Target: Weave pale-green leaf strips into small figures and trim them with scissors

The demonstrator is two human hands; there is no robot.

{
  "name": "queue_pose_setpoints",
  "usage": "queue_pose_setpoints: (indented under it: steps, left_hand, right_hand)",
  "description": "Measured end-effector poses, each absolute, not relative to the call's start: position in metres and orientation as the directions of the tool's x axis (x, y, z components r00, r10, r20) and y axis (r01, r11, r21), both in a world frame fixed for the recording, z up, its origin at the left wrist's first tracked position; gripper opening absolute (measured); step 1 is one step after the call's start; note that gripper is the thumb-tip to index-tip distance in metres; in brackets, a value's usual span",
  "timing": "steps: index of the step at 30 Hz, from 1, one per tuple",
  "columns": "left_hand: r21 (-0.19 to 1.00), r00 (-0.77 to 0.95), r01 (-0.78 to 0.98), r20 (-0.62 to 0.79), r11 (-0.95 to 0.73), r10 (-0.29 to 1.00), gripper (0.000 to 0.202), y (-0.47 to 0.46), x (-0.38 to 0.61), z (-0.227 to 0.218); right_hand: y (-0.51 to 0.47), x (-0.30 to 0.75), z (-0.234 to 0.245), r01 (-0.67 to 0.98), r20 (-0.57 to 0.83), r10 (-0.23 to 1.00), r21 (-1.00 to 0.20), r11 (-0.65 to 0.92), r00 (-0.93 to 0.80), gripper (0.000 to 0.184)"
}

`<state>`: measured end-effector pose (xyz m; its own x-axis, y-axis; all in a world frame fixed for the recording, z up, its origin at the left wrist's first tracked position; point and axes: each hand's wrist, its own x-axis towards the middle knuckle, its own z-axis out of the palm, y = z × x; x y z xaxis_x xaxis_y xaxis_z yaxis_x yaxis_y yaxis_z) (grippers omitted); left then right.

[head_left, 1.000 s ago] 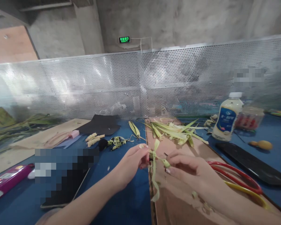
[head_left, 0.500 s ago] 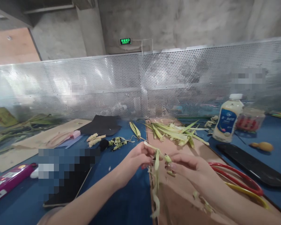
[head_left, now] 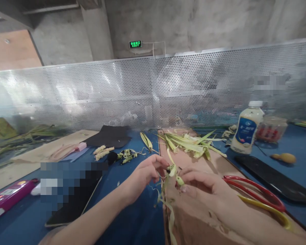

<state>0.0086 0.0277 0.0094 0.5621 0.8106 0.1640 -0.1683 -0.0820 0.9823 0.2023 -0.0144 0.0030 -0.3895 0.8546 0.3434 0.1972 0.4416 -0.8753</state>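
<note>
Between my fingertips is a small knotted piece of pale green corn husk. My left hand is closed, its thumb and fingers pinching the piece's left side, where a dark bit shows. From the other side my right hand pinches the rounded green end. One strip sticks up toward the far side, and a long pale strip dangles below over the cardboard's edge. Ahead of my hands lies a pile of husk strips on the brown cardboard.
Red-and-yellow-handled scissors and a black phone lie right, near a bottle and a small gourd. Finished-looking husk figures and a green cluster sit left of centre. A purple power strip lies far left. A perforated metal screen stands behind.
The strip that pointed left across my left fingers now points up and away. The dangling strip has swung and curled. Both hands have shifted slightly and keep their pinch.
</note>
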Motion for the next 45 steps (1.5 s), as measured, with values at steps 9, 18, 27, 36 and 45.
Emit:
queue_pose_setpoints:
  steps: [9, 18, 27, 36, 45]
  left_hand:
    - [0.990, 0.576, -0.019, 0.125, -0.140, 0.808, 0.017, 0.019, 0.012, 0.016]
    - [0.994, 0.581, -0.016, 0.095, -0.106, 0.808, 0.013, 0.026, 0.009, 0.012]
    - [0.995, 0.595, -0.095, 0.031, 0.032, 0.803, 0.021, 0.028, 0.007, 0.011]
    - [0.987, 0.707, -0.142, 0.052, 0.069, 0.705, 0.042, 0.035, -0.001, 0.009]
    - [0.998, 0.645, -0.033, 0.055, -0.045, 0.762, 0.031, 0.017, 0.010, 0.018]
  right_hand:
    - [-0.020, 0.203, 0.004, 0.306, 0.493, 0.733, -0.687, 0.659, -0.469, 0.008]
    - [-0.020, 0.205, 0.010, 0.221, 0.369, 0.841, -0.851, 0.477, -0.396, 0.017]
    - [-0.016, 0.205, 0.013, 0.261, 0.341, 0.857, -0.851, 0.456, -0.386, 0.014]
    - [-0.022, 0.205, 0.017, 0.277, 0.394, 0.815, -0.801, 0.531, -0.424, 0.013]
    - [-0.022, 0.206, 0.014, 0.281, 0.417, 0.791, -0.774, 0.567, -0.447, 0.014]
